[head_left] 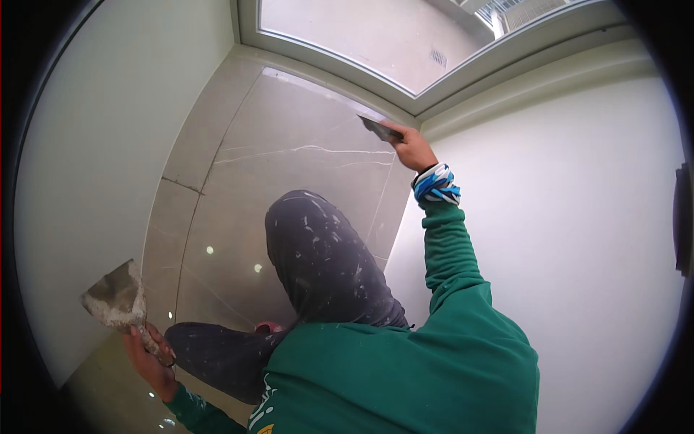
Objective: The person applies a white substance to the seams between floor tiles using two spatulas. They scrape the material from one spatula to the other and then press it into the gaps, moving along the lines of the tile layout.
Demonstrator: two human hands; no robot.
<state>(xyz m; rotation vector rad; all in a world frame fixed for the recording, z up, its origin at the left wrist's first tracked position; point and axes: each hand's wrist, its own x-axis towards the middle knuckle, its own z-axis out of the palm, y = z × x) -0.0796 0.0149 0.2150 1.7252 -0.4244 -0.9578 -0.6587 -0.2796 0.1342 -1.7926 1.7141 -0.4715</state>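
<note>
At the lower left, my left hand point(152, 362) is closed round the handle of a wide putty knife point(114, 298), its blade pointing up. Pale, crusty filler coats the lower part of that blade. My right arm reaches far forward, and my right hand point(415, 148) is closed on a dark, flat-bladed scraper point(377, 129). This scraper is beside the far right corner, near the foot of the window frame; whether its edge touches anything I cannot tell. The hand's grip hides the scraper's handle.
Large grey veined tiles point(289, 130) with dark joints cover the floor. White walls stand on the left point(123, 145) and right point(549, 217). A framed glass pane point(361, 43) closes the far end. My bent knee point(318, 246), in paint-spotted dark trousers, takes up the middle.
</note>
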